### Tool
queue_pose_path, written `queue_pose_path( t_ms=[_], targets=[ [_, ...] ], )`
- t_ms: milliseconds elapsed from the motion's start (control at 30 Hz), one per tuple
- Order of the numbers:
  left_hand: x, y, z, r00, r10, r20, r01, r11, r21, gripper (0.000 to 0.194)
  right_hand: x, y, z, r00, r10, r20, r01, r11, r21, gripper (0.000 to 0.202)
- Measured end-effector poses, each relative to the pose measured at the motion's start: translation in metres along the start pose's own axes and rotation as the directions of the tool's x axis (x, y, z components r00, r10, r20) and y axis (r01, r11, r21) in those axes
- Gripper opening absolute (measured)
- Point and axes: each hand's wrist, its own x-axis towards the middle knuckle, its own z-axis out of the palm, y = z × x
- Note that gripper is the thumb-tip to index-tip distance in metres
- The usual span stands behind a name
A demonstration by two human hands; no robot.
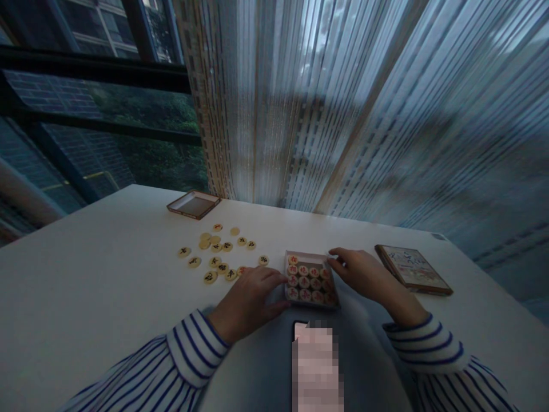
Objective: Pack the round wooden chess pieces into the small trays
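Left to right: shallow open tray (195, 206); loose xiangqi discs (227, 246), nearer my left hand (253, 294), beyond its knuckles, one partly covered. Box of red-marked discs (309, 256) between hands: left thumb and forefinger apart at its left wall, right hand (364, 274) at its far right corner; can't tell whether either grip is clenched. Printed flat box (416, 268) beyond right wrist.

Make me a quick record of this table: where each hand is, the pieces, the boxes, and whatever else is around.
Left hand: at piece box's left edge
Right hand: by its far right corner
Piece box: open, rows of red-marked pieces
Loose pieces: scattered left of box; mostly black-marked, some blank side up
Tray: far left, open, bare inside
Printed box: flat, at right
Phone: nearest the person, screen blurred
Behind table: curtain, window
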Motion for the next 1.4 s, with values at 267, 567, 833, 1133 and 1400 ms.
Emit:
queue_pose_path(
  t_ms=[267, 567, 833, 1133, 1400],
  targets=[
    [-0.003, -0.001, 0.008, 0.999, 0.029, 0.021, -0.031, 0.998, 0.062, 0.038, -0.014, 0.002, 0.014, 0.995, 0.064, 0.073, -0.078, 0.974, 0.214, 0.040],
    [0.000, 0.000, 0.010, 0.999, 0.048, 0.003, -0.048, 0.995, 0.088, 0.031, -0.012, 0.000, 0.017, 0.995, 0.075, 0.070, -0.090, 0.969, 0.229, 0.036],
    [-0.002, 0.000, 0.009, 0.999, 0.032, -0.003, -0.032, 0.997, 0.076, 0.029, -0.015, -0.003, 0.016, 0.997, 0.062, 0.037, -0.069, 0.972, 0.225, 0.038],
    [-0.002, -0.004, -0.013, 0.996, -0.035, -0.086, 0.042, 0.995, 0.088, 0.023, -0.020, -0.004, 0.011, 0.976, 0.116, -0.183, -0.062, 0.959, 0.275, 0.027],
    [-0.022, -0.035, -0.047, 0.991, -0.058, -0.120, 0.072, 0.990, 0.118, 0.026, -0.023, -0.013, 0.007, 0.943, 0.015, -0.333, 0.092, 0.948, 0.303, 0.021]
  ],
)
